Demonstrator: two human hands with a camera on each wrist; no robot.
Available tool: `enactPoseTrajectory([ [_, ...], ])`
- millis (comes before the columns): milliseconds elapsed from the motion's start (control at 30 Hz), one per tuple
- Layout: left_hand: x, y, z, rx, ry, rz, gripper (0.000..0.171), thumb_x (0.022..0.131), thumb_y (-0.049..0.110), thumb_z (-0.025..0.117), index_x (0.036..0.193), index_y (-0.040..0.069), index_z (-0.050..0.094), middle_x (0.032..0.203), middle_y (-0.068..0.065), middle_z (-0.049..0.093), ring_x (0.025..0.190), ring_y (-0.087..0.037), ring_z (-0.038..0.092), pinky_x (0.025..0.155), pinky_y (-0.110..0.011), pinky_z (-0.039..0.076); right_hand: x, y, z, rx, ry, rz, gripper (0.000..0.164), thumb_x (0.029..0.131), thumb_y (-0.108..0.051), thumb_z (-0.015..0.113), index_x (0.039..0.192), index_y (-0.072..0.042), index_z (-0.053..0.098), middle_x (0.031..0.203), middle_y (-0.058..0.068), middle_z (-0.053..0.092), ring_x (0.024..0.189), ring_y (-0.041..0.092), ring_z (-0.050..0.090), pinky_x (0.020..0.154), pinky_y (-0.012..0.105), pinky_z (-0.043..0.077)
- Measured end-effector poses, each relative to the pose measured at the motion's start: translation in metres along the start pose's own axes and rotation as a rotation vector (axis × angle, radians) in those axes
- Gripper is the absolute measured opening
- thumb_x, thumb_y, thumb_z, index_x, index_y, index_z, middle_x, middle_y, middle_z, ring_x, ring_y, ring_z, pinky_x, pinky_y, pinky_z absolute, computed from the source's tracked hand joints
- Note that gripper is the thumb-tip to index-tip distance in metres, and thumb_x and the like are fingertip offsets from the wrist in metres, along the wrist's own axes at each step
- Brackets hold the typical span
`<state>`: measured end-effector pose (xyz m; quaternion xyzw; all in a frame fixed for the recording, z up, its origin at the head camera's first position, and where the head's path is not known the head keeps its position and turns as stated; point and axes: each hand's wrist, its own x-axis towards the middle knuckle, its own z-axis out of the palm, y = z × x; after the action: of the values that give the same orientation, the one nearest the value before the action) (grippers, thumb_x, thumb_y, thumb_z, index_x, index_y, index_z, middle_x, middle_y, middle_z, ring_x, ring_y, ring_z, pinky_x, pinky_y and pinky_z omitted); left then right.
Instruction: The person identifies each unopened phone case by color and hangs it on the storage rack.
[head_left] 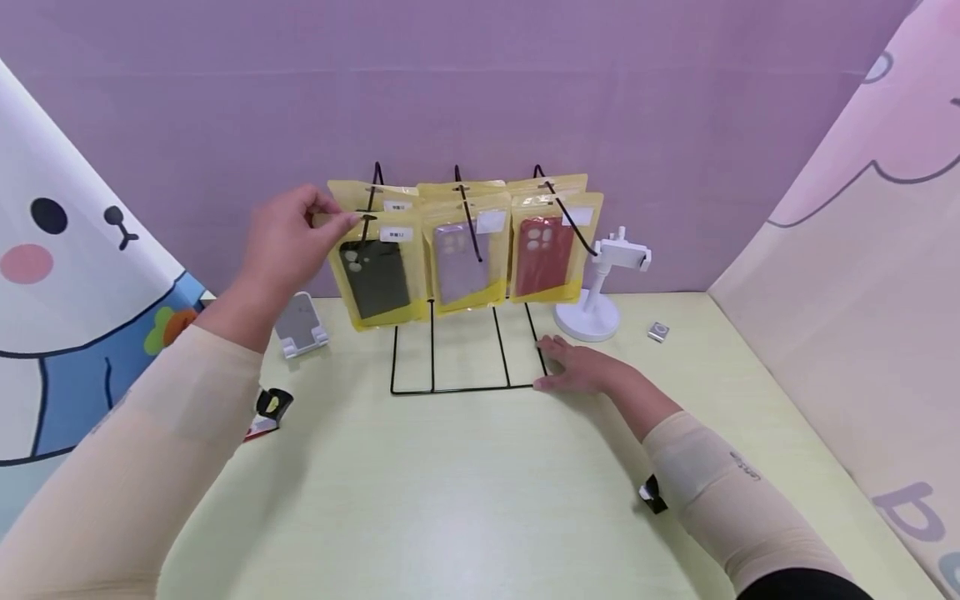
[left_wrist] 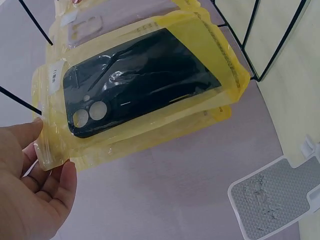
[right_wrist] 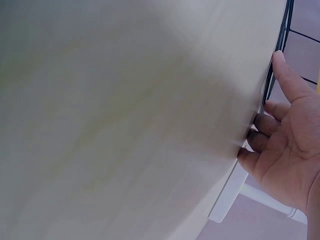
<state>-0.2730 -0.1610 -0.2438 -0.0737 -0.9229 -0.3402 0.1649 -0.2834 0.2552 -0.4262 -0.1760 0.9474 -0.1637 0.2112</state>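
Note:
My left hand (head_left: 288,242) pinches the top left edge of a yellow pouch holding a black phone case (head_left: 375,279). In the left wrist view the thumb and fingers grip the pouch's edge beside its white label (left_wrist: 56,76), and a hook prong (left_wrist: 20,100) meets its top. Beside it hang a pouch with a lilac phone case (head_left: 461,262) and one with a red phone case (head_left: 543,254). More yellow pouches hang behind these. Fingertips of my right hand (head_left: 581,367) rest at the right front corner of the black wire rack's base (head_left: 465,389), the fingers spread.
A white phone stand (head_left: 588,317) is right of the rack, with a small silver square item (head_left: 658,332) further right. Left of the rack stands another phone holder (head_left: 300,325). A black item (head_left: 274,404) lies near the left forearm, another (head_left: 652,494) by the right sleeve.

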Motion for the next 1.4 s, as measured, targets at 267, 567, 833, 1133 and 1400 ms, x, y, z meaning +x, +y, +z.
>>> enactPoseTrajectory([
  [267,0.006,-0.005,-0.002,0.043,0.016,0.005,0.048,0.095,0.053,0.056,0.111,0.009,0.063,0.097,-0.008,0.061,0.084,-0.026,0.051,0.069,-0.037,0.041,0.004,0.0,0.001,0.002,-0.012,0.005,0.096,0.087,-0.06,0.063,0.159,-0.018,0.016,0.165,0.013,0.007,0.152,0.033,0.008,0.121,0.054,0.018],
  [567,0.006,-0.007,-0.003,0.032,0.021,-0.015,0.053,0.094,0.055,0.056,0.118,0.009,0.059,0.106,-0.008,0.061,0.091,-0.025,0.053,0.075,-0.037,0.043,0.005,-0.002,0.001,-0.01,-0.006,-0.013,0.094,0.088,-0.059,0.063,0.159,-0.015,0.017,0.165,0.015,0.008,0.151,0.036,0.011,0.12,0.055,0.019],
  [833,0.001,-0.011,-0.008,-0.059,0.025,-0.053,0.065,0.09,0.058,0.058,0.135,0.012,0.047,0.126,-0.007,0.055,0.113,-0.025,0.052,0.091,-0.042,0.047,0.008,-0.002,-0.001,-0.019,-0.008,-0.011,0.094,0.088,-0.059,0.062,0.159,-0.016,0.017,0.165,0.015,0.008,0.151,0.037,0.013,0.12,0.055,0.02],
  [1133,-0.03,-0.018,-0.015,-0.171,0.148,0.014,0.056,0.097,0.049,0.052,0.142,0.017,0.04,0.141,-0.002,0.046,0.128,-0.019,0.042,0.107,-0.042,0.041,0.006,-0.003,-0.001,-0.005,-0.006,-0.024,0.094,0.088,-0.057,0.064,0.158,-0.014,0.018,0.164,0.017,0.01,0.15,0.038,0.014,0.12,0.056,0.02],
  [1400,-0.068,-0.019,-0.01,-0.18,0.179,0.054,0.048,0.098,0.045,0.052,0.133,0.013,0.047,0.127,-0.001,0.05,0.114,-0.016,0.045,0.089,-0.028,0.043,0.005,-0.001,-0.004,0.002,0.0,-0.017,0.096,0.088,-0.057,0.064,0.159,-0.014,0.015,0.164,0.017,0.009,0.151,0.037,0.011,0.121,0.055,0.018],
])
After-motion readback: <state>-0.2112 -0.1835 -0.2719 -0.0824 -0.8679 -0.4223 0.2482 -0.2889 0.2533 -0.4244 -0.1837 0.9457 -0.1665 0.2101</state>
